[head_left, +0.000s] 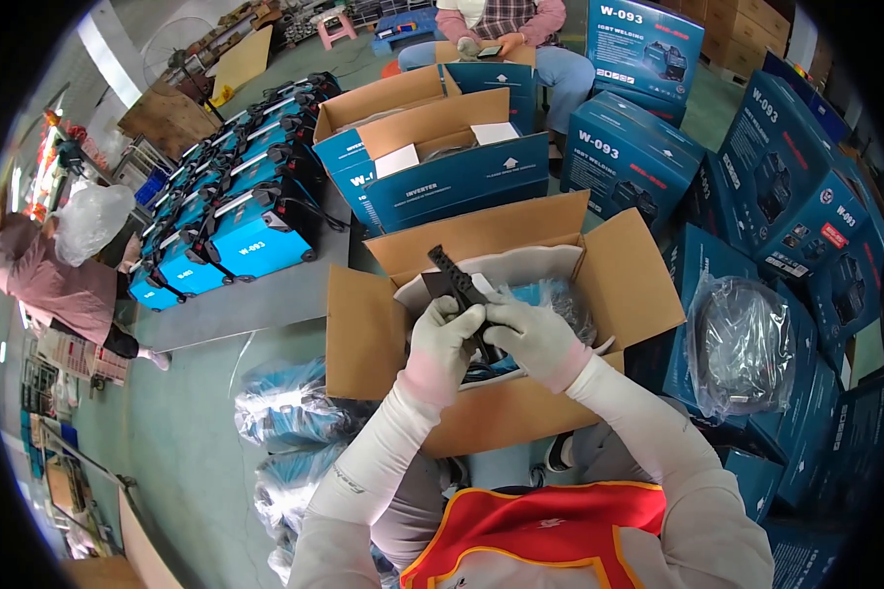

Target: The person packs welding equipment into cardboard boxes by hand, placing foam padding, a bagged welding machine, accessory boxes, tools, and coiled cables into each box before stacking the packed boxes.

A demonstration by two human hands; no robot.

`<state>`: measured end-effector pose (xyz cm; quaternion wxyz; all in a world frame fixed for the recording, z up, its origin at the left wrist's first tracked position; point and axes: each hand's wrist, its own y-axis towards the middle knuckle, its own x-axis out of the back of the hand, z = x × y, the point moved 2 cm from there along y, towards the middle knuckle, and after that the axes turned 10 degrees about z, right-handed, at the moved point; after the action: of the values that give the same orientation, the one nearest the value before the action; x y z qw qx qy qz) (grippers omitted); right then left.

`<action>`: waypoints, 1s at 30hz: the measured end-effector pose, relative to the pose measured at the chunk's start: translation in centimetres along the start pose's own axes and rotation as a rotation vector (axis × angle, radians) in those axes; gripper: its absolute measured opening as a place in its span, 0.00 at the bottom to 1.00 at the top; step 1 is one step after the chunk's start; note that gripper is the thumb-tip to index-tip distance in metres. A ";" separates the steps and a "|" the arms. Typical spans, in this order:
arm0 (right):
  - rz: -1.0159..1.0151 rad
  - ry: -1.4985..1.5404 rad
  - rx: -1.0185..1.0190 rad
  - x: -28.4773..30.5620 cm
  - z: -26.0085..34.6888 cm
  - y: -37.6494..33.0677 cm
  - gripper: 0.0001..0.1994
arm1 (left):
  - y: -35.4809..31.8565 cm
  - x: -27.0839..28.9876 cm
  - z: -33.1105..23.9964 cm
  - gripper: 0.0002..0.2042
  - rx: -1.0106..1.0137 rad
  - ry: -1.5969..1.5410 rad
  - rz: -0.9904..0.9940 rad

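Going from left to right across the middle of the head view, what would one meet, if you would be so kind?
Clear plastic bag → row of blue machines → open cardboard box → left hand → right hand → bagged coiled cable → stacked blue cartons

Blue boxes [627, 157] and bagged cable coil [742, 344] sit nearby.

One view only, from a fisheye camera worn on the person's head. It looks steeply down and forward, close over an open cardboard box [506, 324] held near the chest. Straight edges bend toward the dark round rim. Farther off, the green floor [196, 442] and stacked blue cartons [796, 187] fill the edges.
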<state>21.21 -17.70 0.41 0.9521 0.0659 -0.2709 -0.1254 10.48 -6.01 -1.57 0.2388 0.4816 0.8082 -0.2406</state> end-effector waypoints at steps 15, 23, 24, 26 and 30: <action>-0.516 0.503 -0.101 0.5 -2.5 0.7 0.04 | 1.3 2.0 4.9 0.17 -0.120 -0.199 -0.081; -0.273 1.269 -0.330 -2.1 -3.1 0.5 0.06 | 2.6 -0.3 6.0 0.26 -0.251 0.056 -0.091; -0.195 1.187 -0.323 -2.0 -3.6 0.4 0.05 | 2.6 -0.4 6.1 0.26 -0.250 0.053 -0.090; -0.181 1.102 -0.344 -1.9 -3.2 0.5 0.05 | 2.4 -0.2 6.1 0.23 -0.295 0.026 0.048; -0.181 0.848 -0.359 -1.7 -2.6 0.6 0.06 | 1.7 1.5 5.0 0.16 -0.277 -0.157 0.278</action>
<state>21.30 -16.55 -2.50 0.9604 -0.0309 0.1748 -0.2149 12.17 -7.45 -6.62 0.3960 0.5307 0.7382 -0.1290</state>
